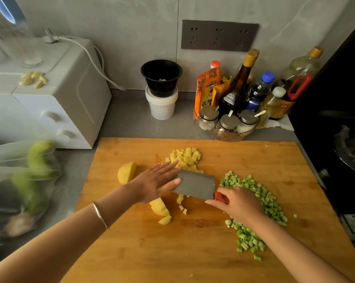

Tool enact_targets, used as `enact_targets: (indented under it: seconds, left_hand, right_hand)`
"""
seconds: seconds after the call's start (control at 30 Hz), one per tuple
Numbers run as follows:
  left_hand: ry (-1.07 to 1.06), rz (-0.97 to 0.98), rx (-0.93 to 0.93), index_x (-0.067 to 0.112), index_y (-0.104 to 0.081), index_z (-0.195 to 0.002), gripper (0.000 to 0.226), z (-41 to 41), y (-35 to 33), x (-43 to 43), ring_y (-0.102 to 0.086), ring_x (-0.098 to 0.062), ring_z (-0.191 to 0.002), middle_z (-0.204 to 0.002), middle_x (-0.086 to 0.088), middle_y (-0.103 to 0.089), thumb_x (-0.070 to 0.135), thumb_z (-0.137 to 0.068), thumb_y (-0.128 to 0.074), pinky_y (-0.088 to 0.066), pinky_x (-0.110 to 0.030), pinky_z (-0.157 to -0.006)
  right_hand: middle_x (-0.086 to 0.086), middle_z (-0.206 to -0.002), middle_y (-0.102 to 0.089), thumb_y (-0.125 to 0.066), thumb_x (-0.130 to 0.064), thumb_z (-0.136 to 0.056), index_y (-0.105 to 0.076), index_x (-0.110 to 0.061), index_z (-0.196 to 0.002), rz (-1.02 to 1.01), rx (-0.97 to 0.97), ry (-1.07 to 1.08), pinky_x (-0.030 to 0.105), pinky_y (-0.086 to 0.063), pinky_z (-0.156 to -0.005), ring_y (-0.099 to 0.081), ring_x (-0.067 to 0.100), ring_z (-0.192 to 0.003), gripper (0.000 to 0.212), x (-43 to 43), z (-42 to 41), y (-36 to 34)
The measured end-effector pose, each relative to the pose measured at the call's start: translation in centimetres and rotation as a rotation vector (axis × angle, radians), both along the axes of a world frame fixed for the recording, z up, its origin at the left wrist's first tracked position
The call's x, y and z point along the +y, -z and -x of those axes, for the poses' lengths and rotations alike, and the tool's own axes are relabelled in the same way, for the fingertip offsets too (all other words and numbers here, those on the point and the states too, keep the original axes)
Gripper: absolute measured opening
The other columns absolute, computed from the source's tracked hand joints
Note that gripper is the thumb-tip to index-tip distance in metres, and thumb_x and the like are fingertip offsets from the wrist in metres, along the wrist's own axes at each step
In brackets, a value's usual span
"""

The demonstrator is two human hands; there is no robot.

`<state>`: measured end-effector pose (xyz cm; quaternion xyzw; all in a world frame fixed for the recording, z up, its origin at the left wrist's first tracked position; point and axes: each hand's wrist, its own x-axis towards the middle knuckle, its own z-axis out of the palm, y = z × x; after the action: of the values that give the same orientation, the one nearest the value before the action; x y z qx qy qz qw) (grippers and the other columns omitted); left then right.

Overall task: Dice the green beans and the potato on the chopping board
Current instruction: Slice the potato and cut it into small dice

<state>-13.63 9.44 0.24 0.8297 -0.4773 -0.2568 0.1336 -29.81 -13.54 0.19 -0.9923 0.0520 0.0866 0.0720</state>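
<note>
Head, left hand (156,181) covering cleaver (197,184), bottles (244,84) behind

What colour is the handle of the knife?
Red. The handle shows best in the head view, gripped by the right hand.

Your left hand (158,180): fingers straight, palm down, flat on the cleaver (195,183) | your right hand (235,203): fingers curled round its handle | forearms: left crosses the chopping board's (172,252) left edge, right its near-right corner
</note>
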Motion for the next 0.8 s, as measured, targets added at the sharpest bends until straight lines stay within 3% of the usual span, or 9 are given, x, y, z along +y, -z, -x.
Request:
enact_targets:
  seconds: [0.1, 0.23, 0.3, 0.37, 0.43, 0.53, 0.63, 0.73, 0.8]
  left_hand:
    - [0.014, -0.064, -0.015, 0.033, 0.0, -0.151, 0.098, 0.6, 0.9, 0.0, 0.008, -0.005, -0.144, -0.158, 0.012, 0.003, 0.084, -0.068, 0.015, 0.011, -0.025, -0.111]
    - [-0.044, -0.146, -0.011, 0.028, -0.007, -0.152, 0.078, -0.2, 1.1, -2.1, 0.001, -0.01, -0.146, -0.159, 0.008, -0.006, 0.066, -0.084, -0.004, 0.005, -0.029, -0.114]
    - [-0.125, -0.083, 0.021, 0.03, -0.019, -0.15, 0.072, -0.9, 0.8, -2.5, -0.003, -0.012, -0.146, -0.158, 0.008, -0.012, 0.063, -0.087, -0.008, 0.001, -0.035, -0.116]
    - [-0.273, 0.098, 0.071, 0.032, -0.029, -0.147, 0.065, -1.5, 0.4, -2.2, -0.011, -0.014, -0.145, -0.156, 0.01, -0.019, 0.06, -0.09, -0.013, -0.008, -0.039, -0.117]
    - [-0.411, 0.291, 0.091, 0.032, -0.033, -0.145, 0.06, -1.2, 0.1, -1.0, -0.021, -0.015, -0.143, -0.154, 0.009, -0.025, 0.058, -0.092, -0.019, -0.02, -0.039, -0.115]
    - [-0.577, 0.437, 0.108, 0.033, -0.028, -0.146, 0.062, 0.9, 1.3, 2.0, -0.028, -0.008, -0.136, -0.15, 0.01, -0.031, 0.06, -0.091, -0.038, -0.028, -0.034, -0.109]
    - [-0.664, 0.507, 0.056, 0.027, -0.033, -0.138, 0.073, 4.6, 3.9, 5.4, -0.038, -0.004, -0.125, -0.139, 0.011, -0.037, 0.065, -0.08, -0.056, -0.039, -0.029, -0.101]
    - [-0.715, 0.53, -0.024, 0.027, -0.043, -0.117, 0.062, 8.4, 6.6, 7.2, -0.046, -0.001, -0.103, -0.114, 0.014, -0.043, 0.07, -0.074, -0.057, -0.047, -0.022, -0.086]
    - [-0.67, 0.49, -0.08, 0.029, -0.055, -0.106, 0.05, 10.3, 8.3, 7.6, -0.049, -0.003, -0.093, -0.103, 0.014, -0.047, 0.069, -0.076, -0.056, -0.05, -0.027, -0.078]
  right_hand:
    - [-0.012, -0.059, -0.042, -0.011, -0.087, -0.068, -0.058, -0.027, -0.088, 0.01, -0.022, 0.003, 0.017, -0.024, -0.047, -0.039, 0.001, -0.05, 0.079, -0.6, 0.5, 0.0]
    - [-0.016, -0.059, -0.04, 0.009, -0.097, -0.059, -0.057, -0.031, -0.09, 0.022, -0.031, -0.013, 0.019, -0.031, -0.053, -0.047, 0.004, -0.057, 0.099, -1.0, 1.4, 0.1]
    - [-0.016, -0.057, -0.037, 0.008, -0.098, -0.058, -0.062, -0.028, -0.091, -0.006, -0.039, 0.013, 0.017, -0.026, -0.049, -0.04, 0.001, -0.052, 0.105, -1.0, 1.9, -0.1]
    - [-0.011, -0.054, -0.041, -0.002, -0.096, -0.065, -0.059, -0.023, -0.08, -0.05, -0.027, 0.061, 0.019, -0.024, -0.044, -0.038, 0.003, -0.046, 0.093, -0.9, 2.4, -0.4]
    - [-0.007, -0.051, -0.041, -0.023, -0.087, -0.072, -0.052, -0.022, -0.066, -0.19, -0.05, 0.154, 0.022, -0.024, -0.045, -0.036, 0.007, -0.044, 0.072, -0.6, 2.9, -0.3]
    - [-0.004, -0.051, -0.04, -0.041, -0.077, -0.075, -0.053, -0.009, -0.064, -0.54, -0.101, 0.338, 0.028, -0.027, -0.049, -0.035, 0.008, -0.043, 0.07, 0.6, 3.5, -0.3]
    - [-0.006, -0.046, -0.037, -0.049, -0.065, -0.078, -0.054, -0.004, -0.064, -0.809, -0.115, 0.473, 0.026, -0.028, -0.049, -0.034, 0.01, -0.041, 0.063, 2.4, 3.7, -0.4]
    - [-0.004, -0.043, -0.035, -0.051, -0.059, -0.081, -0.052, -0.005, -0.063, -1.011, -0.118, 0.525, 0.025, -0.026, -0.044, -0.032, 0.012, -0.038, 0.057, 4.2, 3.9, -0.1]
    - [0.001, -0.043, -0.034, -0.051, -0.056, -0.082, -0.052, -0.005, -0.063, -1.077, -0.103, 0.538, 0.026, -0.024, -0.041, -0.031, 0.014, -0.036, 0.054, 5.5, 3.9, 0.3]
